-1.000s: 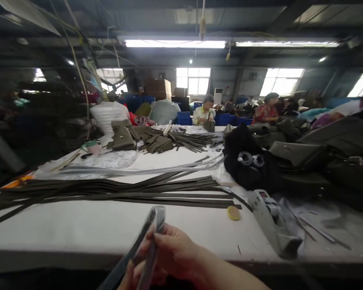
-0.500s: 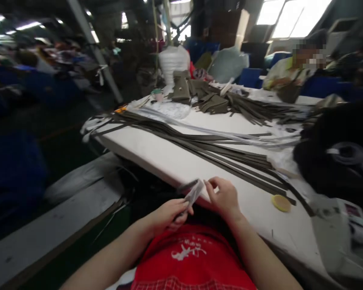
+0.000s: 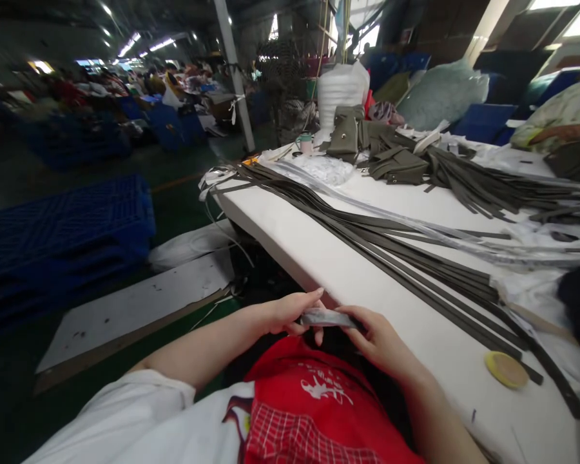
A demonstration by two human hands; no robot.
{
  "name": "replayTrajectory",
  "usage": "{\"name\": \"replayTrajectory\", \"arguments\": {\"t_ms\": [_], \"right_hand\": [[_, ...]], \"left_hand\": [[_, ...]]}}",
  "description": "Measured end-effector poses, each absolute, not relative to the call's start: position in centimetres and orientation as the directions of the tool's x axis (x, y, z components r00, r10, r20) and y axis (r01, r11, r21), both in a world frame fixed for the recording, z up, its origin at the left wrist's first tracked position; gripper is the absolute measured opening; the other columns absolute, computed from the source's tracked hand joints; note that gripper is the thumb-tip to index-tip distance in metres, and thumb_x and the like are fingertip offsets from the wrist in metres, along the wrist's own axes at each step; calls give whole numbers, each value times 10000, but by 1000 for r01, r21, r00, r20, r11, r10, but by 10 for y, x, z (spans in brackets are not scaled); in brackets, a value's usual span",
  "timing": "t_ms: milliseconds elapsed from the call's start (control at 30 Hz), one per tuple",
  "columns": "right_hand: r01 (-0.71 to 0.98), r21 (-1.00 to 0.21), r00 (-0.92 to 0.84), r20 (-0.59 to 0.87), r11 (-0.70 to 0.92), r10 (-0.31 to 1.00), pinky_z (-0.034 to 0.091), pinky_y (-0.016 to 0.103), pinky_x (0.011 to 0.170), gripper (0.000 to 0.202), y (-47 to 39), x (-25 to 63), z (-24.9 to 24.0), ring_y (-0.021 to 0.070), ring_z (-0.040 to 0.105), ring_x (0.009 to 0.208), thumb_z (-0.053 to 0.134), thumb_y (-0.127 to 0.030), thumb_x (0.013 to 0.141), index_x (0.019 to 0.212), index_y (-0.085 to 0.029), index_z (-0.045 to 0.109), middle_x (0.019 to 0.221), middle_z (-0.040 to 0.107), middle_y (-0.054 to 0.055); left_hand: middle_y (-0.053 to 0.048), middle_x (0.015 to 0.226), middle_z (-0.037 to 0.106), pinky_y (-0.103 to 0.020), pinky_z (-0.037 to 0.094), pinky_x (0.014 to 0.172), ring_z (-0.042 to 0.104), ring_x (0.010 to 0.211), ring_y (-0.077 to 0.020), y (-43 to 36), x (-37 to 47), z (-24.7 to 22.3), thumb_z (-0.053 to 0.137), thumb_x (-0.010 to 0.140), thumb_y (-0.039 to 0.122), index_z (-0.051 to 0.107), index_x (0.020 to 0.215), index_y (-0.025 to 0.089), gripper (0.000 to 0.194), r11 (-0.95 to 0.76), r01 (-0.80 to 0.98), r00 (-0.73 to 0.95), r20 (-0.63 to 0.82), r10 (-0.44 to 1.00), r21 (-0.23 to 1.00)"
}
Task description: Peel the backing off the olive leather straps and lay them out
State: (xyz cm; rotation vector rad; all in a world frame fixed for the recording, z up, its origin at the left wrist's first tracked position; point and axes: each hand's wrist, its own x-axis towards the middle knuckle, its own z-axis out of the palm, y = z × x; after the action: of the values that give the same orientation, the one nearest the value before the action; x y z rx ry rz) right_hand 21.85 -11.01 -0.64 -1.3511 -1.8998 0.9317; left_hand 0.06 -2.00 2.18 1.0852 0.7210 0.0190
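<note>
A short strip point(image 3: 329, 318) in clear, shiny wrapping spans the gap between my two hands, just in front of the table's near edge. My left hand point(image 3: 297, 314) grips its left end, thumb on top and fingers below. At its right end, my right hand point(image 3: 374, 336) pinches it, with a dark part showing near the fingertips. Long dark grey-green straps point(image 3: 367, 241) lie in a bundle along the white table point(image 3: 290, 238). To the right of my right hand, a round yellow disc point(image 3: 506, 370) rests on the table.
Folded dark green pieces point(image 3: 396, 158) and a cup point(image 3: 305, 143) stand farther back, by a white foam roll point(image 3: 343, 96). A person's arm point(image 3: 560, 133) shows at the far right. Blue pallets point(image 3: 62, 245) and a pale board point(image 3: 135, 309) lie at left.
The view has swung left. The wrapped strip has gone from slanted upward to nearly level, and my right hand has come down beside it and now holds its end.
</note>
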Motion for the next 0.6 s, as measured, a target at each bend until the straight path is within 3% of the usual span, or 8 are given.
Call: {"name": "replayTrajectory", "arguments": {"t_ms": [233, 333, 400, 433, 500, 567, 600], "right_hand": [[547, -812, -275, 54, 202, 960, 491, 346, 893, 281, -112, 226, -5, 218, 654, 982, 484, -303, 940, 1161, -236, 644, 1098, 711, 64], [490, -850, -306, 39, 192, 951, 486, 341, 882, 300, -103, 227, -7, 213, 642, 961, 446, -331, 965, 1165, -230, 646, 1070, 709, 63], [418, -892, -329, 27, 171, 944, 482, 345, 886, 322, -99, 218, -13, 217, 632, 956, 428, -369, 974, 1141, -215, 657, 1047, 707, 67], [378, -913, -346, 12, 151, 938, 482, 347, 884, 333, -99, 210, -17, 222, 629, 956, 428, -391, 973, 1118, -209, 667, 1040, 706, 70], [303, -949, -397, -40, 90, 917, 490, 341, 856, 345, -103, 189, -23, 228, 631, 932, 453, -430, 962, 1050, -198, 692, 1009, 706, 71], [227, -974, -479, -117, -6, 870, 500, 303, 750, 349, -112, 167, -22, 205, 632, 814, 494, -462, 940, 991, -190, 706, 907, 701, 58], [181, -981, -528, -151, -63, 836, 488, 273, 666, 360, -117, 159, -18, 178, 612, 722, 495, -477, 938, 974, -185, 703, 825, 683, 43]], "left_hand": [[-74, 572, 676, -212, 74, 287, 176, 269, -35, -16, -9, 21, 479, 890, 622, 644, 821, 104, 549, 483, 356, 819, -515, 251, 800], [-51, 479, 623, -207, 80, 287, 218, 252, -37, -18, -13, 31, 585, 859, 549, 657, 719, 98, 478, 548, 330, 854, -491, 173, 768], [-28, 471, 603, -197, 126, 287, 254, 256, -37, -19, -13, 39, 647, 830, 506, 682, 749, 88, 427, 609, 256, 892, -426, 150, 751], [-20, 499, 610, -188, 172, 296, 287, 272, -35, -18, -11, 42, 683, 810, 476, 699, 803, 83, 394, 634, 178, 909, -372, 187, 753], [-21, 629, 655, -170, 327, 372, 428, 362, -43, -11, -5, 47, 734, 781, 412, 707, 963, 97, 365, 627, -57, 885, -251, 392, 777], [-37, 804, 693, -199, 486, 582, 594, 575, -83, -1, 2, 48, 723, 802, 376, 675, 1098, 140, 382, 438, -291, 706, -118, 698, 850], [-47, 884, 698, -235, 515, 718, 640, 713, -114, 4, 6, 48, 699, 827, 369, 662, 1125, 157, 367, 272, -325, 576, -38, 816, 906]]}}
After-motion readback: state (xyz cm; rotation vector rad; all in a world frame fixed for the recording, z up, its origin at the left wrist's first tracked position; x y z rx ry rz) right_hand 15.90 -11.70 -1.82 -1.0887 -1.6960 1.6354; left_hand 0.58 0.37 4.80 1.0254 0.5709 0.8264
